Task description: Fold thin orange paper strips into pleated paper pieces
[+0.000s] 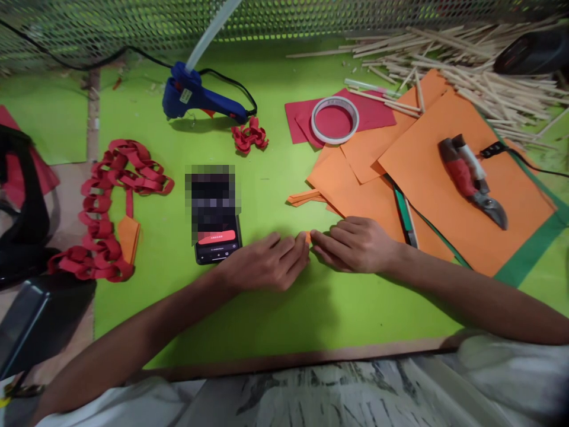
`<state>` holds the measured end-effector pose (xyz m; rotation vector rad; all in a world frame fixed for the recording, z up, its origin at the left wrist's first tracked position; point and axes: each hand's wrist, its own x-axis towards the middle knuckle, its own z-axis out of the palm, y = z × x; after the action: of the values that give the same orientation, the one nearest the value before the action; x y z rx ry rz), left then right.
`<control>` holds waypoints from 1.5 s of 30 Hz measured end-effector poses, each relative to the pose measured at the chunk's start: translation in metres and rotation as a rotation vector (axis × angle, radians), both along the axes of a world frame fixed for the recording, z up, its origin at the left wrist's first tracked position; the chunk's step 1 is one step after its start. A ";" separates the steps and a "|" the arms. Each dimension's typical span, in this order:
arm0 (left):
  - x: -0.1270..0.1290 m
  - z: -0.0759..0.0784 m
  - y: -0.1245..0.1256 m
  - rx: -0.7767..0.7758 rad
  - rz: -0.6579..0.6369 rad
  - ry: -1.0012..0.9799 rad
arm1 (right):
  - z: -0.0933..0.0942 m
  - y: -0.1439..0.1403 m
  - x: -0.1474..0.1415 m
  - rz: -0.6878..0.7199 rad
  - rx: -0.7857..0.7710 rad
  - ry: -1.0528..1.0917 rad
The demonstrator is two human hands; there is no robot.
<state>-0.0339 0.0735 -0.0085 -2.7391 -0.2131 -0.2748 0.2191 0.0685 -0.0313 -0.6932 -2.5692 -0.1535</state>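
Fingertips of my left hand [271,261] and my right hand [353,244] meet over the green tabletop, pinching a small piece of orange paper [307,237] between them. Most of that piece is hidden by the fingers. Just beyond my hands lie folded orange paper strips [304,197]. Left of my left hand is a phone [217,237] with its screen lit and partly blurred. Orange paper sheets [364,196] lie beyond and to the right of my right hand, with a green-handled cutter [404,216] on them.
A red paper chain [95,207] with an orange paper piece [128,234] lies at left. A blue glue gun [200,101] stands at the back near a red paper loop cluster [250,136]. Tape roll [335,120], pruning shears [473,181] and wooden sticks [471,77] occupy the right.
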 end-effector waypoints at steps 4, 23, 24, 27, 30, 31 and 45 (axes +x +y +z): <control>-0.001 0.000 0.000 -0.004 0.000 -0.005 | 0.000 0.000 0.000 0.001 -0.003 -0.003; 0.002 0.000 0.001 -0.040 0.008 -0.007 | 0.001 0.000 0.000 0.040 0.044 0.009; 0.002 0.000 0.001 -0.040 0.012 -0.007 | 0.002 0.000 -0.001 0.038 0.051 0.006; 0.003 -0.002 -0.002 -0.055 0.037 -0.020 | 0.002 0.000 -0.001 0.039 0.068 -0.004; 0.005 -0.002 -0.005 -0.076 0.076 -0.033 | 0.003 0.000 -0.001 0.042 0.070 -0.011; 0.006 -0.001 -0.007 -0.080 0.086 -0.029 | 0.003 -0.001 -0.001 0.043 0.070 -0.015; 0.010 0.008 -0.018 -0.024 0.103 0.102 | 0.001 0.000 0.001 0.067 0.037 -0.013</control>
<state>-0.0235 0.0559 -0.0005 -2.7458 -0.3301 -0.1050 0.2206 0.0685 -0.0307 -0.5934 -2.5915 -0.1840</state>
